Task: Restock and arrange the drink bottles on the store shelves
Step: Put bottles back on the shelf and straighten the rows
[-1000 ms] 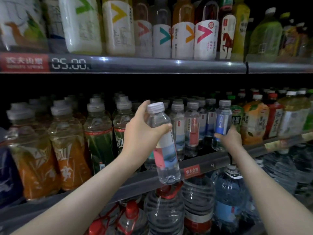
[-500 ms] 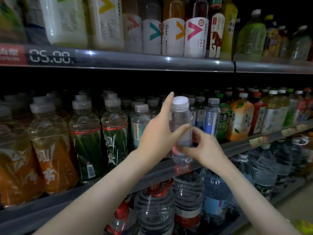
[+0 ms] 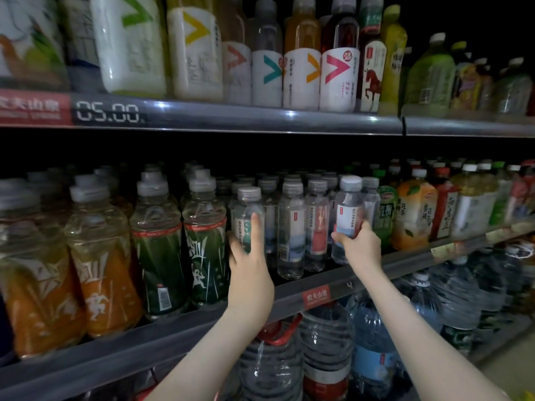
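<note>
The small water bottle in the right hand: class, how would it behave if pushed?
Tall and narrow, the small water bottle would probably tip if pushed high up. It looks full, so likely heavy for its size. Smooth plastic may slip in the right hand.

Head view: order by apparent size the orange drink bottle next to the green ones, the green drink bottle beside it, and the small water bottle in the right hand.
1. orange drink bottle and green drink bottle: same shape; orange looks bigger perhaps only through nearness, so tied.
2. small water bottle, in the right hand: smallest.
</note>
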Tool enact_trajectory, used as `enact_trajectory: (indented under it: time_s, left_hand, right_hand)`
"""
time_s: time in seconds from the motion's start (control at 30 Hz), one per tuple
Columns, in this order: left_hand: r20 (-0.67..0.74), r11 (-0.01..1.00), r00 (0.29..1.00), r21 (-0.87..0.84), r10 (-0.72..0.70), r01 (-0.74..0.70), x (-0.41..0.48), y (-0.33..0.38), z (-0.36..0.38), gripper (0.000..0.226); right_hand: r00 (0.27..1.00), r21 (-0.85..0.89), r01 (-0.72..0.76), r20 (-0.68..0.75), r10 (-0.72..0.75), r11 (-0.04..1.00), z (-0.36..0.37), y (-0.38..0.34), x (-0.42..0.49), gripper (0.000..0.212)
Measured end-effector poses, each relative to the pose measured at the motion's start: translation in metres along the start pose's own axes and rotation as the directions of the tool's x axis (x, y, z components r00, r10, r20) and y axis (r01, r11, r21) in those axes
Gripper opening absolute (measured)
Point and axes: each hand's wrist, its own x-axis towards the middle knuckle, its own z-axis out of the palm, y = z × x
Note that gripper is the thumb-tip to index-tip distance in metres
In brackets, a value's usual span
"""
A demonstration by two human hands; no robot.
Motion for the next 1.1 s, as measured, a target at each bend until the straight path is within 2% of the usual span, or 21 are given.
enact_trajectory:
  time_s: [0.1,0.2,0.3,0.37,0.4,0.47,0.53,0.6,0.67,0.8,0.97,1.03,1.1]
  left_hand:
    - [-0.004,0.999,1.000,0.051,-0.008,0.008,0.005,-0.004,0.000,0.115]
    - [-0.005,0.993,1.000,0.118,-0.005,0.006,0.006,-0.005,0.003,0.117]
    - [-0.028,0.994,1.000,0.111,0.000,0.003,0.007,-0.006,0.006,0.118]
    - [-0.046,0.995,0.999,0.100,0.010,-0.005,0.006,-0.007,0.007,0.117]
    - [-0.051,0.996,0.999,0.085,0.012,-0.007,0.005,-0.007,0.007,0.117]
    - [-0.054,0.999,0.998,0.044,0.012,-0.010,0.004,-0.007,0.007,0.116]
    - [-0.045,1.000,0.999,0.007,0.012,-0.012,0.004,-0.007,0.004,0.114]
    - [-0.041,1.000,0.999,-0.003,0.011,-0.011,0.003,-0.007,0.002,0.113]
    - [-0.037,1.000,0.999,0.014,0.008,-0.008,0.004,-0.009,0.001,0.113]
    - [-0.015,1.000,1.000,0.001,0.003,-0.003,0.004,-0.011,0.000,0.112]
    - [-0.029,1.000,1.000,0.006,0.005,-0.004,0.003,-0.014,0.004,0.113]
    - [-0.013,0.999,1.000,0.038,0.007,-0.007,-0.003,-0.013,0.001,0.113]
    - [0.012,0.997,0.997,0.025,0.070,-0.071,-0.017,-0.012,-0.007,0.108]
  right_hand:
    - [1.000,-0.073,-0.020,0.020,0.021,0.997,0.009,0.008,0.008,0.051]
    - [0.998,-0.117,-0.053,0.026,0.056,0.992,0.012,0.011,0.010,0.054]
    - [0.997,-0.305,0.006,-0.066,-0.027,0.952,0.014,0.010,-0.003,0.075]
    - [0.978,-0.287,0.151,-0.095,-0.184,0.946,0.020,0.003,-0.021,0.092]
    - [0.958,-0.264,0.265,-0.042,-0.285,0.927,0.024,-0.003,-0.032,0.096]
    - [0.867,-0.283,0.497,0.160,-0.471,0.820,0.039,-0.013,-0.050,0.101]
    - [0.787,-0.390,0.617,0.311,-0.533,0.684,0.054,-0.017,-0.059,0.103]
    - [0.797,-0.509,0.603,0.352,-0.490,0.615,0.061,-0.016,-0.057,0.106]
    - [0.832,-0.551,0.554,0.354,-0.427,0.624,0.062,-0.015,-0.052,0.110]
    - [0.835,-0.462,0.547,0.359,-0.417,0.698,0.054,-0.010,-0.047,0.116]
    - [0.824,-0.408,0.555,0.387,-0.413,0.725,0.046,-0.007,-0.042,0.117]
    - [0.827,-0.414,0.552,0.385,-0.410,0.724,0.044,-0.008,-0.046,0.114]
    - [0.832,-0.409,0.544,0.375,-0.409,0.733,0.040,-0.008,-0.059,0.105]
